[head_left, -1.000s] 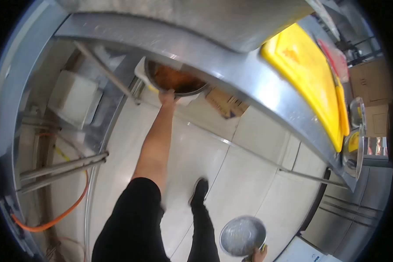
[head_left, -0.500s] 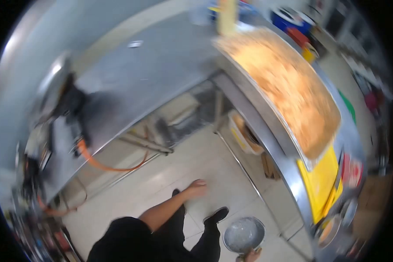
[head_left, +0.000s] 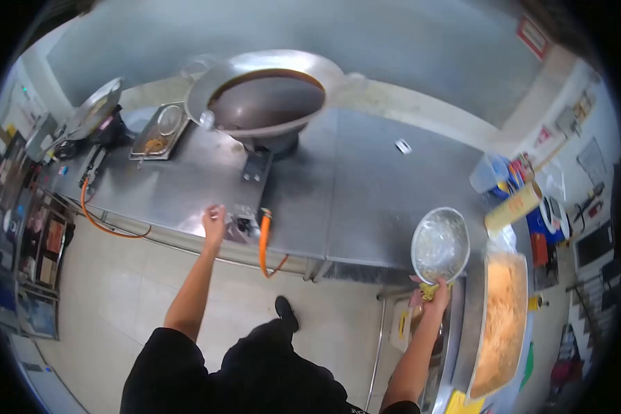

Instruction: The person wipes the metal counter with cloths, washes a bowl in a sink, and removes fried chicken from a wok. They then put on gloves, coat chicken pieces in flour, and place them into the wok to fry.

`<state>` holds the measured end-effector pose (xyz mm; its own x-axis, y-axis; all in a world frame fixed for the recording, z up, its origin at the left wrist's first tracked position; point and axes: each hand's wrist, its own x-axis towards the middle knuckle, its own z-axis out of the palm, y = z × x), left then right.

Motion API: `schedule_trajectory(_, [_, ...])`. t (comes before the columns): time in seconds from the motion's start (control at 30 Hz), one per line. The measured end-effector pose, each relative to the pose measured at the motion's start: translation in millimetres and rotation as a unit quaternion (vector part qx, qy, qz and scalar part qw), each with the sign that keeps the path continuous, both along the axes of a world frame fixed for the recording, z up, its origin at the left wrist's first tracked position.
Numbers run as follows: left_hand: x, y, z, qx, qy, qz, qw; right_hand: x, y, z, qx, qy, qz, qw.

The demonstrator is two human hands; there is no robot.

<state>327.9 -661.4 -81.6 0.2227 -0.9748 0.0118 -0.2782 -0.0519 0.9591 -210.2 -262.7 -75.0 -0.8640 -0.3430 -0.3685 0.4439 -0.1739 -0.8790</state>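
My right hand (head_left: 437, 297) grips the near rim of a round metal bowl (head_left: 440, 245), with a yellow-green cloth (head_left: 429, 291) bunched at the grip. The bowl is tilted toward me, and a thin pale residue coats its inside. My left hand (head_left: 214, 224) is raised near the counter's front edge, fingers loosely bent and apart, holding nothing visible. Just right of it is the front of a gas burner (head_left: 257, 176) with an orange hose (head_left: 264, 245). On that burner sits a large wok (head_left: 207, 96) of dark brown liquid (head_left: 269, 100).
A deep tray (head_left: 470, 338) of orange-brown crumbly food stands on the right-hand counter. Further left are a shallow tray (head_left: 176, 138) with a strainer and another wok (head_left: 96, 110) on a burner. A roll of wrap (head_left: 514, 207) lies at the right corner.
My view has swung left to the counter with the woks. The bowl has risen from low over the floor to counter height in my right hand. My left hand has come up near the burner.
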Motion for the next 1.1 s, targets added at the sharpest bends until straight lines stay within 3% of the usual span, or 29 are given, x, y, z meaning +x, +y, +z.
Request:
schedule_trajectory(0.03, [-6.9, -15.1, 5.3, 0.041, 0.032, -0.011, 0.999, -12.3, -26.0, -12.9, -0.014, -0.036, 0.012, 0.999])
schedule_trajectory(0.1, [-8.1, -51.7, -9.2, 0.098, -0.037, -0.114, 0.988, -12.6, -64.0, -10.9, 0.019, -0.034, -0.038, 0.999])
schedule_trajectory(0.17, [-18.2, -72.6, -15.1, 0.103, -0.065, -0.126, 0.985, -9.3, -87.1, -30.5, 0.036, -0.035, -0.089, 0.995])
schedule_trajectory(0.23, [-29.0, -89.9, -20.1, 0.149, -0.074, -0.110, 0.980, 11.1, -98.6, -33.2, -0.018, -0.043, -0.159, 0.986])
schedule_trajectory(0.3, [-34.7, -103.3, -24.6, 0.150, 0.019, -0.164, 0.975, 98.2, -140.1, 44.6, 0.020, -0.036, -0.297, 0.954])
schedule_trajectory(0.37, [-42.2, -98.0, -4.8, 0.180, 0.096, -0.194, 0.960, 146.6, -164.5, 28.4, 0.061, 0.069, -0.264, 0.960])
schedule_trajectory(0.5, [-52.6, -110.2, 3.2, 0.138, 0.180, -0.194, 0.954, 255.1, -299.4, 17.1, 0.018, 0.039, 0.090, 0.995])
schedule_trajectory(0.53, [-55.5, -108.8, -3.9, 0.112, 0.177, -0.196, 0.958, 275.9, -336.6, 26.2, 0.023, 0.108, 0.229, 0.967])
schedule_trajectory(0.6, [-61.5, -115.7, -7.3, 0.083, 0.182, -0.197, 0.960, 331.0, -396.4, 52.4, 0.013, 0.104, 0.293, 0.950])
schedule_trajectory(0.63, [-60.4, -112.4, -4.3, 0.088, 0.189, -0.193, 0.959, 337.9, -420.6, 23.1, 0.088, 0.220, 0.349, 0.906])
schedule_trajectory(0.7, [-49.9, -111.1, -5.9, 0.083, 0.186, -0.187, 0.961, 369.5, -444.9, 21.4, 0.174, 0.368, 0.338, 0.849])
schedule_trajectory(1.1, [60.7, -184.6, -20.4, 0.070, 0.197, -0.289, 0.934, 490.9, -502.8, 23.6, 0.210, 0.344, 0.254, 0.879])
